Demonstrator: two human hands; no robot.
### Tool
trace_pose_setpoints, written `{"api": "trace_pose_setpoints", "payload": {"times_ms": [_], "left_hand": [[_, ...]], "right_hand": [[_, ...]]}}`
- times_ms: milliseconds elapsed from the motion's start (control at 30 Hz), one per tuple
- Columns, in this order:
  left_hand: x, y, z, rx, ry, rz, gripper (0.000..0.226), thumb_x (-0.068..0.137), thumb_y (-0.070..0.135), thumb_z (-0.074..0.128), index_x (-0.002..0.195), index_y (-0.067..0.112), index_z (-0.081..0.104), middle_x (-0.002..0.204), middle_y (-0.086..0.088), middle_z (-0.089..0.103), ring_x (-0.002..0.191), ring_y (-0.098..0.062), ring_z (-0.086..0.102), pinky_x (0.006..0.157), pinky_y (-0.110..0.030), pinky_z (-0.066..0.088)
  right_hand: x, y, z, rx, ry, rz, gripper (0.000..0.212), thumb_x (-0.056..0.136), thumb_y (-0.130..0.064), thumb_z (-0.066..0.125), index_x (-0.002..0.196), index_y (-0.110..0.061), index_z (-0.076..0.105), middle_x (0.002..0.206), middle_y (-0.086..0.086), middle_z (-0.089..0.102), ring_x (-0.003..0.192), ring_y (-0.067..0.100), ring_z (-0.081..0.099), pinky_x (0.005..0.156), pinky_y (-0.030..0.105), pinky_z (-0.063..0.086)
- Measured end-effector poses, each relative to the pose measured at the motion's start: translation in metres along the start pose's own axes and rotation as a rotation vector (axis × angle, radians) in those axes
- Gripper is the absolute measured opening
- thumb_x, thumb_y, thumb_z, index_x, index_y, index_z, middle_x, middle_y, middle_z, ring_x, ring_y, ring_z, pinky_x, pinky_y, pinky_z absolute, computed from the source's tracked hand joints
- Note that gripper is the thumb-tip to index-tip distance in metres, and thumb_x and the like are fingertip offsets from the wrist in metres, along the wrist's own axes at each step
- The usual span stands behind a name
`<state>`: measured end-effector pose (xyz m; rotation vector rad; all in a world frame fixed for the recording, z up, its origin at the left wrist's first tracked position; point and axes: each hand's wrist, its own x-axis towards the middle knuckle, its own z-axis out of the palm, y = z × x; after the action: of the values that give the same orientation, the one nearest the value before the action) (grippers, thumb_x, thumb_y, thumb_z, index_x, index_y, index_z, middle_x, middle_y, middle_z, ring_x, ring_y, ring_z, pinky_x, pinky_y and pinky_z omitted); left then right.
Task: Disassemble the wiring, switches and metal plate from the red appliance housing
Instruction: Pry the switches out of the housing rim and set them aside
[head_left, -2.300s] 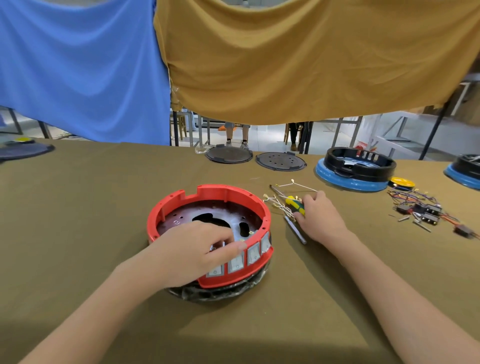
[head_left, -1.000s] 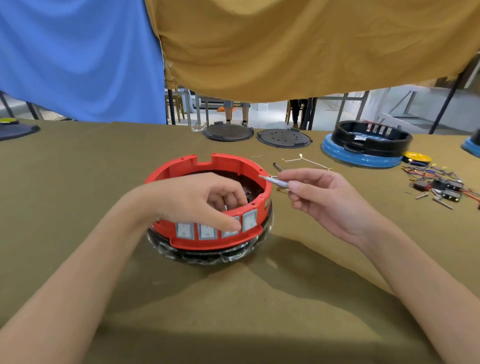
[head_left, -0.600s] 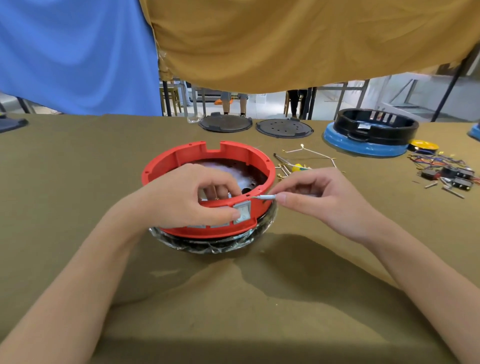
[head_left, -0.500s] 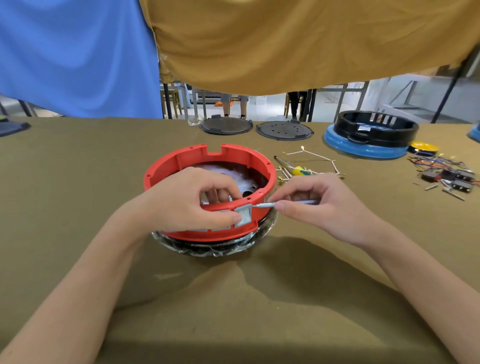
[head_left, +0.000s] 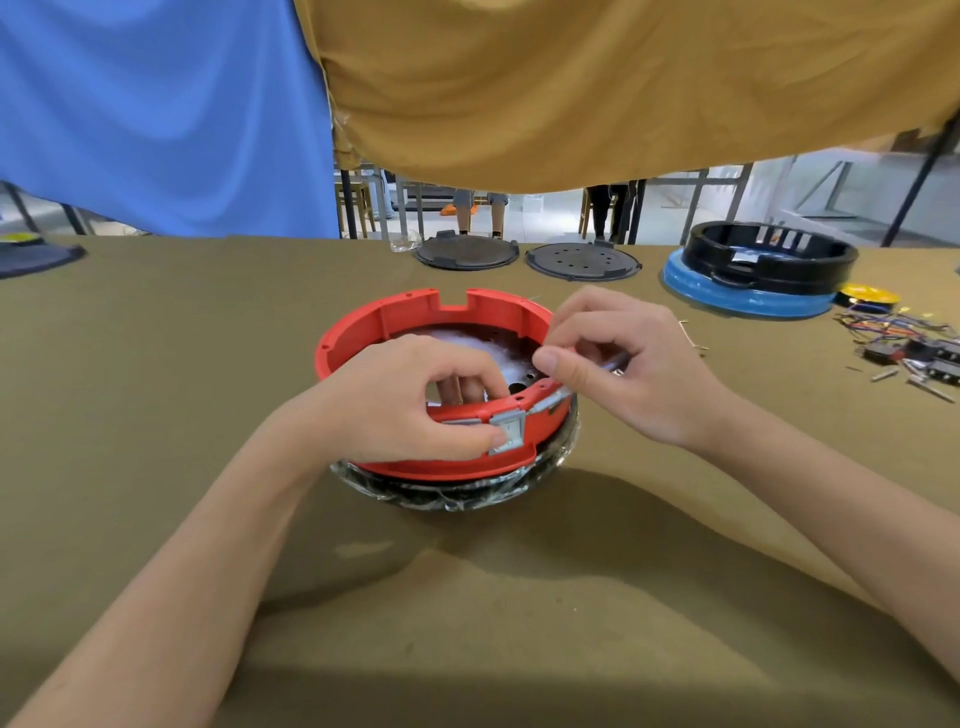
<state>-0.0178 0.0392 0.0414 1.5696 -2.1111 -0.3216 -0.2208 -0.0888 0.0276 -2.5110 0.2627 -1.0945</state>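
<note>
Your red housing (head_left: 363, 332) looks like matt moulded plastic, sitting on a glossy, crinkly black base (head_left: 457, 493). The switch (head_left: 506, 432) has a dull grey metal-looking frame. The table (head_left: 156, 364) is covered in matt olive cloth, and the blue ring (head_left: 743, 304) is shiny.

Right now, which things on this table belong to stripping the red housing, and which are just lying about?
In use: round red plastic housing; grey square switch; thin metal tool; left hand; right hand.

Lying about: two dark round plates; black-and-blue housing; loose coloured wires.
</note>
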Motion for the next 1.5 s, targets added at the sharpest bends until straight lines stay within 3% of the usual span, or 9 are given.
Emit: {"api": "trace_pose_setpoints", "payload": {"times_ms": [167,367,567,667,800,1000,1167,1333,1500], "left_hand": [[0.0,0.001,-0.001,0.01,-0.005,0.006,0.019,0.078,0.044,0.071,0.095,0.037,0.069,0.083,0.016,0.068,0.081,-0.008,0.063,0.07,-0.022,0.047],[0.001,0.0,-0.001,0.015,0.002,0.035,0.019,0.078,0.04,0.072,0.095,0.033,0.07,0.083,0.019,0.067,0.079,-0.005,0.063,0.066,-0.01,0.042],[0.0,-0.001,-0.001,0.014,0.012,0.021,0.02,0.076,0.045,0.073,0.094,0.038,0.069,0.086,0.018,0.069,0.082,-0.009,0.065,0.065,-0.011,0.043],[0.001,-0.001,0.0,0.005,0.021,0.003,0.02,0.075,0.047,0.073,0.093,0.039,0.069,0.085,0.019,0.069,0.081,-0.009,0.065,0.066,-0.015,0.045],[0.001,0.0,0.0,-0.013,0.028,-0.014,0.022,0.074,0.049,0.073,0.093,0.039,0.069,0.084,0.017,0.069,0.081,-0.01,0.065,0.073,-0.033,0.054],[0.0,0.002,0.0,0.0,0.014,-0.009,0.021,0.073,0.048,0.072,0.093,0.039,0.069,0.084,0.018,0.069,0.081,-0.01,0.064,0.073,-0.032,0.053],[0.001,0.003,0.0,0.005,0.003,-0.012,0.023,0.073,0.048,0.071,0.094,0.039,0.069,0.084,0.019,0.068,0.082,-0.008,0.064,0.073,-0.027,0.052],[0.001,0.003,0.0,0.004,0.0,-0.016,0.024,0.073,0.046,0.071,0.095,0.037,0.069,0.084,0.017,0.069,0.082,-0.008,0.065,0.071,-0.021,0.05],[0.001,0.003,0.0,0.006,0.001,-0.02,0.025,0.073,0.047,0.072,0.096,0.037,0.069,0.084,0.018,0.069,0.082,-0.007,0.064,0.068,-0.015,0.046]], "right_hand": [[0.008,0.009,0.023,-0.14,0.274,-0.074,0.053,0.099,-0.024,0.052,0.055,0.002,0.061,0.051,0.008,0.055,0.052,0.026,0.052,0.055,0.043,0.041],[0.018,0.021,0.03,-0.135,0.264,-0.122,0.057,0.101,-0.023,0.044,0.052,0.001,0.061,0.049,0.008,0.056,0.05,0.024,0.053,0.052,0.041,0.041],[0.02,0.022,0.03,-0.129,0.261,-0.151,0.056,0.101,-0.02,0.044,0.048,0.0,0.051,0.044,0.007,0.044,0.045,0.023,0.044,0.047,0.039,0.034],[0.013,0.016,0.025,-0.256,0.336,-0.19,0.055,0.101,-0.018,0.044,0.051,0.001,0.053,0.047,0.005,0.046,0.046,0.023,0.043,0.049,0.036,0.034],[0.008,0.007,0.024,-0.412,0.469,-0.24,0.054,0.102,-0.017,0.046,0.05,-0.001,0.049,0.051,-0.002,0.036,0.044,0.018,0.033,0.05,0.028,0.026],[0.003,0.014,0.023,-0.3,0.289,-0.123,0.063,0.103,-0.032,0.037,0.059,0.003,0.065,0.053,0.012,0.062,0.049,0.03,0.06,0.051,0.042,0.046],[0.016,0.013,0.024,-0.207,0.174,-0.093,0.063,0.102,-0.03,0.04,0.051,0.003,0.056,0.043,0.01,0.052,0.04,0.025,0.05,0.046,0.039,0.036],[0.025,0.014,0.023,-0.179,0.105,-0.096,0.06,0.101,-0.027,0.043,0.046,-0.005,0.038,0.039,0.007,0.036,0.036,0.018,0.03,0.045,0.023,0.019],[0.03,0.015,0.021,-0.16,0.035,-0.081,0.059,0.103,-0.021,0.047,0.047,-0.004,0.04,0.04,0.008,0.038,0.037,0.019,0.031,0.044,0.025,0.021]]}}
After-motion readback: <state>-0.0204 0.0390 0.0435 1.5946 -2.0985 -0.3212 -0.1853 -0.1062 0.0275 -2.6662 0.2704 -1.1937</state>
